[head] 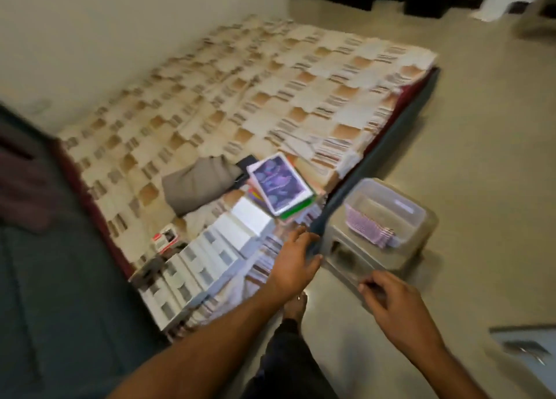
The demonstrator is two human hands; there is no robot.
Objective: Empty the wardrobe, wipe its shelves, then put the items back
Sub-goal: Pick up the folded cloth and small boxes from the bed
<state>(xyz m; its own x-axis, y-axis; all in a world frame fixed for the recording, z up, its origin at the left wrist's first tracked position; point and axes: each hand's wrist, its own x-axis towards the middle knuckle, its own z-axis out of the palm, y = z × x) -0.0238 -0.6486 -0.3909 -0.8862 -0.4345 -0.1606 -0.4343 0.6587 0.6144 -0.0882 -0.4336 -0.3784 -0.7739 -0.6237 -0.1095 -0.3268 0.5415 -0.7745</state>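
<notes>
Both forearms reach out; the right hand (397, 305) has its grip curled on the near edge of a clear plastic container (379, 230) on the floor, while the left hand (296, 261) touches its left side, fingers loosely spread. Left of the container, books (278, 185), white boxes (210, 257) and a grey cloth (195, 185) lie on the bed (240, 97).

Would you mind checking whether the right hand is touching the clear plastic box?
Cannot tell: in the head view, the right hand reaches the clear plastic box, but blur hides contact.
</notes>
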